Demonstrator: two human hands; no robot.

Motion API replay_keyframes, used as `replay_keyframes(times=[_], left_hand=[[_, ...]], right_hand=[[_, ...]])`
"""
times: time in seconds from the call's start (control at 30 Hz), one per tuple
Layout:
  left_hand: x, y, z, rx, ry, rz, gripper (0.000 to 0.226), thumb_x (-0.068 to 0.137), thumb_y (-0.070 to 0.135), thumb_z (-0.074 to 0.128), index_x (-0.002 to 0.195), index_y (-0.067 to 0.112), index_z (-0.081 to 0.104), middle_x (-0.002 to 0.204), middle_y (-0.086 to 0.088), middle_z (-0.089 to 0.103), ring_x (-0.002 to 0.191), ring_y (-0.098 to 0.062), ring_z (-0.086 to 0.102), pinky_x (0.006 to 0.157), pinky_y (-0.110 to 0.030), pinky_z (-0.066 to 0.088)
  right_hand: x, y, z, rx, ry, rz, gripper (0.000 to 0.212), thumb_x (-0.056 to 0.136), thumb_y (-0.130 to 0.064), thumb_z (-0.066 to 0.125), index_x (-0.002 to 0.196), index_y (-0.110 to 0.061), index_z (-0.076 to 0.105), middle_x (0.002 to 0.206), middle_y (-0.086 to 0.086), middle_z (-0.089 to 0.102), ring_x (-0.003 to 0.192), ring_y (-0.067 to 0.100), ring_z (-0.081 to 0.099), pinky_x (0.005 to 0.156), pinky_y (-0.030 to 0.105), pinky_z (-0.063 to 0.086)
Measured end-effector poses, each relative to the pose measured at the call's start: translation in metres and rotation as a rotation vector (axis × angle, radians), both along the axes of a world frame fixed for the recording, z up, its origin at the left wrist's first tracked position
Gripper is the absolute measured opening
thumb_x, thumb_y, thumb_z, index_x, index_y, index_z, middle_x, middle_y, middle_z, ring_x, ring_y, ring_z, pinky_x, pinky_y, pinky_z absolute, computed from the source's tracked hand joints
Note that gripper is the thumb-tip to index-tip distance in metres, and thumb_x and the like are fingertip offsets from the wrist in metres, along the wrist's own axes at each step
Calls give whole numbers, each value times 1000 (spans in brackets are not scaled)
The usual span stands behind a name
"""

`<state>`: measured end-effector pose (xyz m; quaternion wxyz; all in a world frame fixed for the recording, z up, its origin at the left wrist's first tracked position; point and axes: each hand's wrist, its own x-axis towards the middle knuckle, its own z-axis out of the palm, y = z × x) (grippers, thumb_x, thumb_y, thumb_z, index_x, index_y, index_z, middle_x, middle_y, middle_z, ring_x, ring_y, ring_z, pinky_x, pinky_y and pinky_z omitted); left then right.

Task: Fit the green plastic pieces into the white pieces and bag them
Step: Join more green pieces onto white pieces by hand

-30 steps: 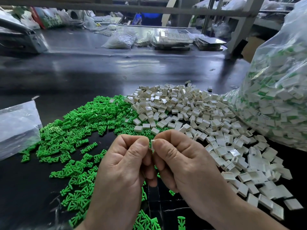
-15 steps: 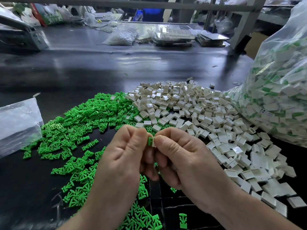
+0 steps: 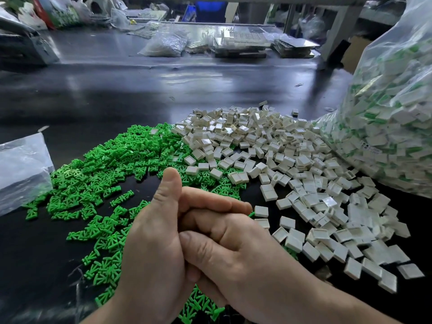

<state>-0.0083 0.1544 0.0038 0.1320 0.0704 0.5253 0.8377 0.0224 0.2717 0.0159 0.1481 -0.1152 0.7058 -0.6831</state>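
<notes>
Our hands have closed together since a moment ago: the left hand point(image 3: 154, 242) now folds over the curled fingers of the right hand point(image 3: 233, 249), thumb raised. The pinched piece is hidden, so we cannot tell what either grips. Green pieces point(image 3: 98, 178) lie left, white pieces point(image 3: 268, 146) right, beside the filled bag point(image 3: 392, 113).

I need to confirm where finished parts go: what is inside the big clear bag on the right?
The clear bag holds white pieces, many with green showing between them. Deeper contents are covered by the outer pieces.
</notes>
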Motion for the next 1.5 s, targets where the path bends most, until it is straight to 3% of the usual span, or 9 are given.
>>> replay_keyframes(times=[0.17,0.33,0.4,0.5,0.77,0.9,1.13,1.37,1.5], left_hand=[[2,0,4,37,-4,6,70,92,59,40,69,-1,70,89,-31,71,79,-45,71,56,-42,59],[-6,-4,4,-25,29,-56,77,88,69,38,88,0,72,98,-29,71,88,-44,71,67,-47,59],[-10,-7,4,-124,186,-26,60,87,64,51,99,10,73,101,-21,73,87,-39,72,70,-49,58],[-12,-13,3,-376,545,96,24,83,36,68,102,21,72,106,-3,74,84,-19,74,68,-28,59],[-17,-18,3,-672,824,230,8,82,32,67,90,31,68,99,9,69,92,-14,69,75,-17,51],[-15,-19,7,-811,850,249,12,81,36,64,91,32,68,95,18,67,82,1,67,71,-3,43],[-16,-20,11,-949,940,271,15,79,35,60,86,27,70,86,24,64,87,13,58,76,4,36],[-18,-18,8,-953,1011,305,18,79,32,58,80,18,69,83,18,63,84,6,57,76,1,36],[-21,-22,4,-1021,925,282,20,84,42,53,87,25,64,85,21,60,83,3,56,72,-3,39]], right_hand=[[2,0,2,-1,17,-4,22,103,-22,56,83,-20,65,60,-9,57,46,-1,52,45,11,38],[-4,-5,2,-163,-67,-42,24,95,-24,57,72,-26,63,59,-5,56,39,1,45,37,14,34],[-10,0,2,-333,-150,-88,21,91,-24,57,70,-24,61,58,-1,52,34,5,39,34,13,28],[-15,12,2,-477,-209,-118,22,92,-23,55,72,-16,57,55,-2,48,33,6,33,34,13,22],[-20,25,-3,-516,-290,-156,19,85,-25,54,71,-13,50,54,1,48,31,8,29,35,15,17],[-20,26,-4,-459,-244,-150,19,89,-22,52,73,-12,51,50,-2,50,30,7,31,35,16,17],[-22,25,-7,-373,-232,-181,18,86,-25,56,70,-15,56,57,4,50,34,11,31,36,16,17],[-22,25,-9,-371,-267,-138,22,83,-25,53,64,-14,57,50,2,52,32,12,39,36,17,24],[-29,40,-10,-672,-253,-113,3,75,-13,56,77,-12,58,76,10,63,48,15,58,34,18,40]])
